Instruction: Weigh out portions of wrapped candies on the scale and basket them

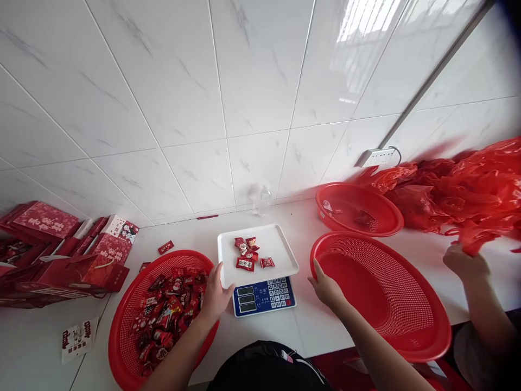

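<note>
My left hand (217, 293) holds the near left corner of a white weighing tray (285, 263), fingers along its side and thumb at its front edge. Several red-wrapped candies (245, 264) lie on the tray. Below its front edge shows the blue keypad panel of a scale (265, 296). My right hand (326, 289) grips the left rim of a large red plastic basket (366, 277), which has no candy visible in it. Left of the scale, another red basket (122, 315) is filled with wrapped candies (171, 309), and my left forearm passes over it.
Red gift boxes (109, 247) stand at the left, near a printed packet (79, 339). A smaller red basket (358, 209) with a few pieces sits behind the large one. At right, another person's hand (466, 263) holds red plastic bags (468, 187). A power strip (376, 157) is by the wall.
</note>
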### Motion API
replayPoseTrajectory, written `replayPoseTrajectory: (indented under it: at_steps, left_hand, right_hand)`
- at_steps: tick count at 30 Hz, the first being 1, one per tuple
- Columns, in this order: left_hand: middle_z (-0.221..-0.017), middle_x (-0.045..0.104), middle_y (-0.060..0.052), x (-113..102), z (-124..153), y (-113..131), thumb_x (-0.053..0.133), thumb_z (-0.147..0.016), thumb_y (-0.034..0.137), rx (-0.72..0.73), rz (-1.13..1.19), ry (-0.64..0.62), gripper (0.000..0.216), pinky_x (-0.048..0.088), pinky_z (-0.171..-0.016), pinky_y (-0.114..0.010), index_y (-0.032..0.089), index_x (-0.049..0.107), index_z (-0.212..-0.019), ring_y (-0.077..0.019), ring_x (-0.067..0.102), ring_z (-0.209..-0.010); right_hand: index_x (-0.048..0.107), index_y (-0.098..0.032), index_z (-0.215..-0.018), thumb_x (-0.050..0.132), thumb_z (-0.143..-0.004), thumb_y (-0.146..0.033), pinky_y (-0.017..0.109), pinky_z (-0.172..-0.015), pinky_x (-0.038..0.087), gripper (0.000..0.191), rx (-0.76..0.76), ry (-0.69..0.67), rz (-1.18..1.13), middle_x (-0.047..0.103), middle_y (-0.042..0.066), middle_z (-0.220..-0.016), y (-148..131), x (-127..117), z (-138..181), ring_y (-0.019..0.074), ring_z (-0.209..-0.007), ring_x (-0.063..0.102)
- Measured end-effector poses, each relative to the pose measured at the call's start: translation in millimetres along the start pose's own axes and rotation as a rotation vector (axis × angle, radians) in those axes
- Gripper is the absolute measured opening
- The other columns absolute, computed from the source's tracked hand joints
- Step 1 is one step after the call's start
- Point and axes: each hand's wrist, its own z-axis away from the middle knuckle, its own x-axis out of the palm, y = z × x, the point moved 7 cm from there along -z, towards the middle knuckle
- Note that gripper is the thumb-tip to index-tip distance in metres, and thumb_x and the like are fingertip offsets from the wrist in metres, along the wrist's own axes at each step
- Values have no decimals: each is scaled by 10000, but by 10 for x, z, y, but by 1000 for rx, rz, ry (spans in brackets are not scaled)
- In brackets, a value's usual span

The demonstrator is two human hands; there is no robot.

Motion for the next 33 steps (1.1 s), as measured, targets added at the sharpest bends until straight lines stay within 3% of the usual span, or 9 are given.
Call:
replayPoseTrajectory:
  at_steps: [3, 5, 8, 12, 15, 19, 24, 29, 33]
  left_hand:
    - [-1492, 144, -91, -21, 346, -275, 597, -677, 259, -106, -64, -89, 820, 189, -1088, -442, 218, 195, -1391, -259, 91, -1371]
    - [-1502, 125, -81, 6, 540, -439, 558, -679, 195, -190, -90, -173, 830, 156, -1100, -416, 202, 159, -1407, -229, 66, -1377]
    - [-1495, 174, -54, 30, 722, -567, 468, -679, 105, -267, -46, -290, 815, 136, -1110, -357, 188, 137, -1420, -174, 101, -1373]
    - [-1486, 196, -11, -25, 824, -633, 430, -627, 58, -302, 38, -365, 859, 118, -1112, -311, 189, 142, -1425, -149, 137, -1366]
    - [-1475, 229, -17, -58, 880, -710, 425, -615, 57, -313, 62, -353, 853, 126, -1111, -299, 178, 171, -1420, -146, 173, -1358]
    - [-1451, 295, -48, -26, 946, -798, 414, -623, 55, -338, 49, -316, 830, 163, -1103, -305, 152, 190, -1416, -153, 232, -1342]
    - [-1443, 312, -55, -30, 961, -760, 416, -644, 59, -341, 20, -303, 813, 198, -1088, -301, 157, 184, -1418, -163, 279, -1324]
    - [-1434, 333, -45, -53, 949, -737, 433, -657, 83, -341, 3, -331, 812, 225, -1075, -302, 186, 174, -1420, -160, 308, -1311]
    - [-1439, 319, -54, -50, 938, -738, 420, -657, 77, -330, -7, -323, 809, 241, -1067, -300, 173, 169, -1420, -158, 327, -1301]
  right_hand:
    - [190, -96, -1402, 362, -855, -326, 436, -760, 450, 618, 13, 5, -5, 589, 231, -1132, -237, -49, -151, 328, -1018, 580]
    - [212, -103, -1396, 390, -848, -308, 485, -894, 377, 612, 2, 74, 52, 395, 240, -1352, -475, -125, -207, 344, -1241, 383]
    - [229, -157, -1398, 407, -857, -359, 486, -1032, 219, 604, -166, 125, 98, 196, 168, -1472, -1027, -130, -195, 309, -1359, 108]
    - [250, -277, -1386, 417, -833, -500, 475, -1055, 171, 620, -370, -94, 29, 168, 85, -1494, -1712, 264, -47, 284, -1370, 57]
    - [321, -260, -1353, 420, -831, -489, 497, -1056, 119, 578, -418, -158, 76, 196, 104, -1483, -1967, 557, 33, 282, -1368, 67]
    - [438, -246, -1256, 435, -832, -447, 498, -1055, 83, 469, -497, -56, 130, 287, 124, -1433, -2059, 669, 8, 267, -1341, 168]
    - [503, -288, -1171, 455, -833, -390, 443, -1030, 200, 356, -614, 46, 78, 428, 87, -1297, -2047, 598, -112, 245, -1226, 336]
    - [568, -268, -1123, 394, -829, -148, 374, -967, 315, 362, -619, -37, -95, 464, 81, -1253, -1957, 601, -245, 240, -1128, 420]
    - [566, -258, -1123, 378, -833, -134, 300, -910, 382, 367, -625, -63, -167, 488, 45, -1217, -1911, 537, -309, 181, -997, 519]
